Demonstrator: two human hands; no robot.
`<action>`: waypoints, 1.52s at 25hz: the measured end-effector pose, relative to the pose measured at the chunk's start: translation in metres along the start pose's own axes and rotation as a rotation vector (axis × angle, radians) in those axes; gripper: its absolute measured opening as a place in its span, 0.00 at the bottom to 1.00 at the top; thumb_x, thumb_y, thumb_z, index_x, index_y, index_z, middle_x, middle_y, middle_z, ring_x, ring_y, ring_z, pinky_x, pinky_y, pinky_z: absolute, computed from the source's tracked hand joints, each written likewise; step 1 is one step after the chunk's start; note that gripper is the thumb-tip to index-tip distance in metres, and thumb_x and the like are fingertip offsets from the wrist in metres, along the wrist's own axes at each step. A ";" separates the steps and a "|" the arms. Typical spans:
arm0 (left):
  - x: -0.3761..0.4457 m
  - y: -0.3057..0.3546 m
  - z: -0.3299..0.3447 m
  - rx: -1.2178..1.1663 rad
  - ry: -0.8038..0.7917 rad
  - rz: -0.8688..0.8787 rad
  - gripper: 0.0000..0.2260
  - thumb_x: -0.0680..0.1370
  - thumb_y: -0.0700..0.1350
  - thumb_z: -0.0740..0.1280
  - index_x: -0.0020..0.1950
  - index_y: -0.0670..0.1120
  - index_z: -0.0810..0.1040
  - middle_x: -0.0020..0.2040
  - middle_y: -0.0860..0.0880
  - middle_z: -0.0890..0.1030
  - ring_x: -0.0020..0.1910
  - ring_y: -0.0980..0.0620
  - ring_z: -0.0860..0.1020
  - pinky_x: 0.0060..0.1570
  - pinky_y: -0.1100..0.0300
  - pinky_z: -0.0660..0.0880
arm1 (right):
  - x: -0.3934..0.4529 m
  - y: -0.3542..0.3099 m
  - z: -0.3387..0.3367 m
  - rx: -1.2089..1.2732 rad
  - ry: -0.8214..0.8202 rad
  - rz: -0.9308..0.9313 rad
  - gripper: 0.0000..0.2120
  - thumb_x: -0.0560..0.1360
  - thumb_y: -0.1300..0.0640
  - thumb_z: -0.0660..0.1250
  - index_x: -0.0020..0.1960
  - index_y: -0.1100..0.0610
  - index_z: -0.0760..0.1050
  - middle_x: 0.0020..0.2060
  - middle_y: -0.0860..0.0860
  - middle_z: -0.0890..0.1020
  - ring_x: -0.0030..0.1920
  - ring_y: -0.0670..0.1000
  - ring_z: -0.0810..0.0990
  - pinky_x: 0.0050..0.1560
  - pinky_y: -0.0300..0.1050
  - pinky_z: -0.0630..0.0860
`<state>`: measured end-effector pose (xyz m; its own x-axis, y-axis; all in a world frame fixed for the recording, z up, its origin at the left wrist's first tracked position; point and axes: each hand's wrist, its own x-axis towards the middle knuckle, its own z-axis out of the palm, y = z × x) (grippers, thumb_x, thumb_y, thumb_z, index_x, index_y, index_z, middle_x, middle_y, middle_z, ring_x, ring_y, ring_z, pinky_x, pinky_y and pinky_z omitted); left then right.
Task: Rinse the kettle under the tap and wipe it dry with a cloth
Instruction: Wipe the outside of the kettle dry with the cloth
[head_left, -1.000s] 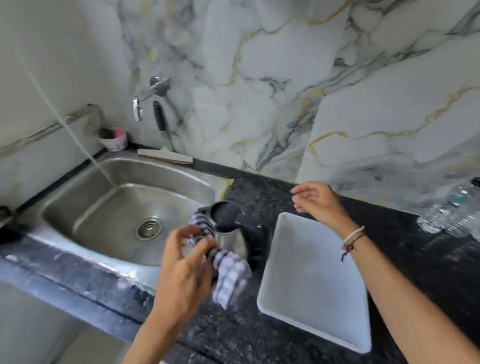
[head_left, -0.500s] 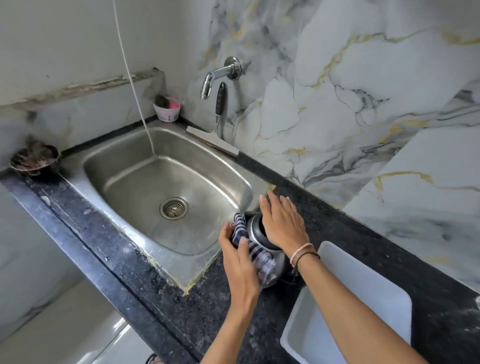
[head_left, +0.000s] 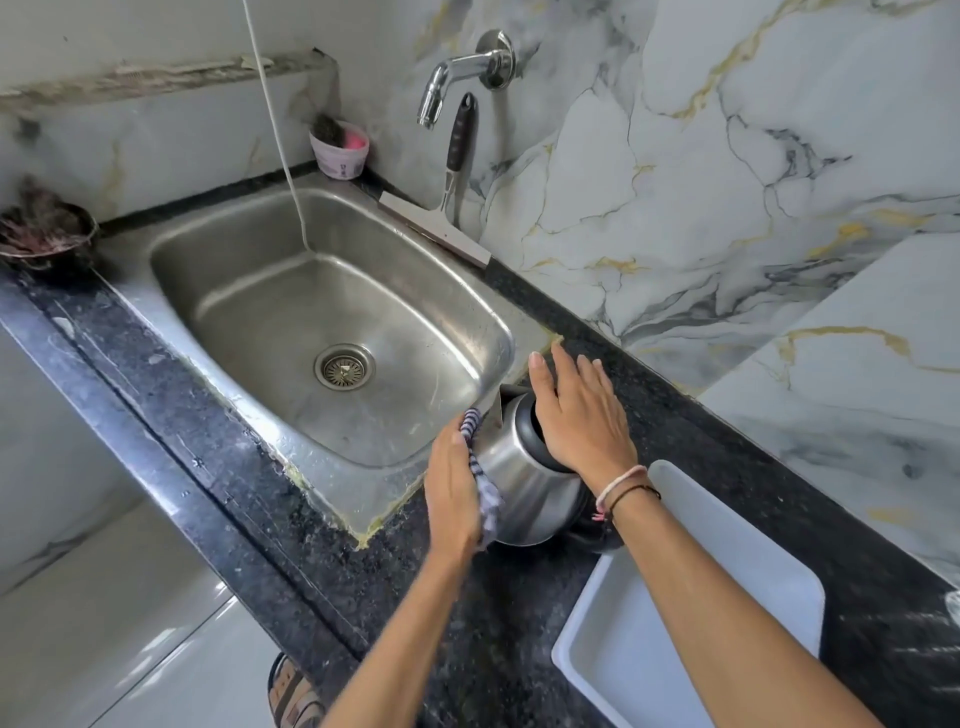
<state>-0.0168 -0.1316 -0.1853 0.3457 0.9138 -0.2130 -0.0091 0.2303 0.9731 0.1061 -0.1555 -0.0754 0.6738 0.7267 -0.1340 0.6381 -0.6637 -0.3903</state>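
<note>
- rounded, shiny stainless-steel kettle (head_left: 524, 486) stands on the speckled black granite counter (head_left: 467, 613), just at 3 o'clock of the matte steel sink (head_left: 234, 270).
- left hand (head_left: 452, 486) presses a checked blue-white cloth (head_left: 480, 475) flat against its side.
- right hand (head_left: 576, 413) lies spread on top, fingers extended.
- white rectangular plastic tray (head_left: 769, 582) sits at 4 o'clock.

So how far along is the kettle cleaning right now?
Rinsing looks done: the tap is dry and the kettle stands on the counter beside the sink. In hand: the left hand presses the cloth against its side while the right hand steadies the top. Left: wiping the rest.
</note>
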 end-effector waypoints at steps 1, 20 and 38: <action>-0.021 -0.006 0.010 -0.024 0.102 0.010 0.21 0.85 0.52 0.52 0.74 0.49 0.73 0.73 0.51 0.75 0.72 0.55 0.72 0.76 0.48 0.66 | 0.000 0.000 0.000 0.001 0.000 -0.001 0.34 0.84 0.34 0.44 0.84 0.50 0.56 0.85 0.59 0.58 0.86 0.59 0.50 0.83 0.65 0.54; -0.011 -0.024 -0.003 0.021 -0.034 0.115 0.18 0.87 0.51 0.54 0.77 0.50 0.68 0.72 0.59 0.76 0.66 0.59 0.79 0.67 0.52 0.78 | 0.002 0.006 0.006 0.088 0.052 -0.050 0.34 0.85 0.35 0.48 0.83 0.54 0.60 0.82 0.62 0.62 0.85 0.61 0.55 0.79 0.62 0.61; 0.087 0.043 0.004 0.045 -0.535 -0.054 0.16 0.87 0.41 0.57 0.55 0.48 0.85 0.48 0.54 0.87 0.54 0.49 0.84 0.54 0.61 0.80 | -0.028 0.004 0.008 -0.089 0.450 -0.119 0.26 0.78 0.33 0.57 0.56 0.51 0.85 0.53 0.47 0.89 0.52 0.53 0.87 0.49 0.49 0.81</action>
<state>0.0163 -0.0437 -0.1613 0.7742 0.6005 -0.2003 0.0587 0.2469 0.9673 0.0866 -0.1775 -0.0810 0.6762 0.6626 0.3222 0.7368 -0.6077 -0.2964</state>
